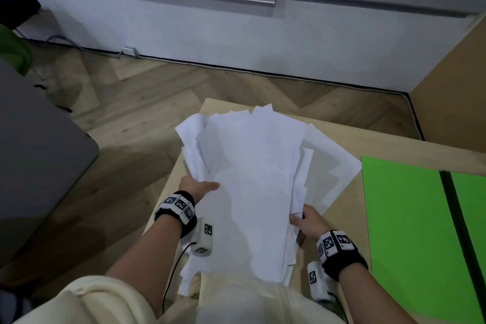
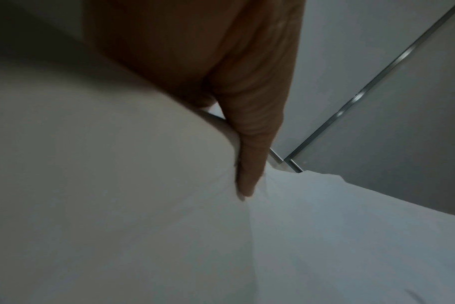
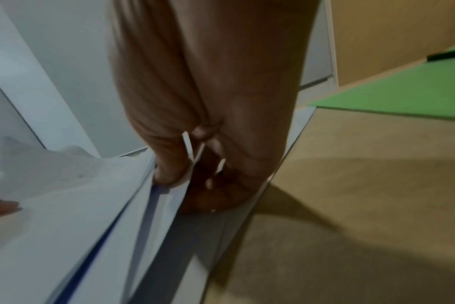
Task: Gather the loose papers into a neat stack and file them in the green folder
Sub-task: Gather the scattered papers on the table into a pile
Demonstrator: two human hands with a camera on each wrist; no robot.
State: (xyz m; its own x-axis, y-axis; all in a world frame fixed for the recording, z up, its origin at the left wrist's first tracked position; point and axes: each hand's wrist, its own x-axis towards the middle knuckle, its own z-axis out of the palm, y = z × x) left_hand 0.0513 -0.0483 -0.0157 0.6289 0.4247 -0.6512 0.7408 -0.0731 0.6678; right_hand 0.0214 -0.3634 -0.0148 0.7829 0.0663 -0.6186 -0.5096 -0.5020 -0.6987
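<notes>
A ragged bundle of white papers [image 1: 252, 179] is lifted off the light wooden table [image 1: 349, 221], its sheets fanned at uneven angles. My left hand [image 1: 197, 187] grips the bundle's left edge, thumb on top, fingers hidden beneath. In the left wrist view the thumb of my left hand [image 2: 249, 164] presses into the papers [image 2: 143, 205]. My right hand [image 1: 306, 221] pinches the bundle's right edge; in the right wrist view my right hand [image 3: 195, 174] has sheets of the papers [image 3: 91, 216] between thumb and curled fingers. The green folder [image 1: 410, 231] lies open flat at the right, also in the right wrist view as a green folder [image 3: 403, 94].
A loose sheet [image 1: 331, 163] lies on the table right of the bundle, between it and the folder. A grey sofa [image 1: 34, 155] stands at the left over herringbone wood flooring [image 1: 147, 102]. A wooden panel [image 1: 455, 81] rises at the right.
</notes>
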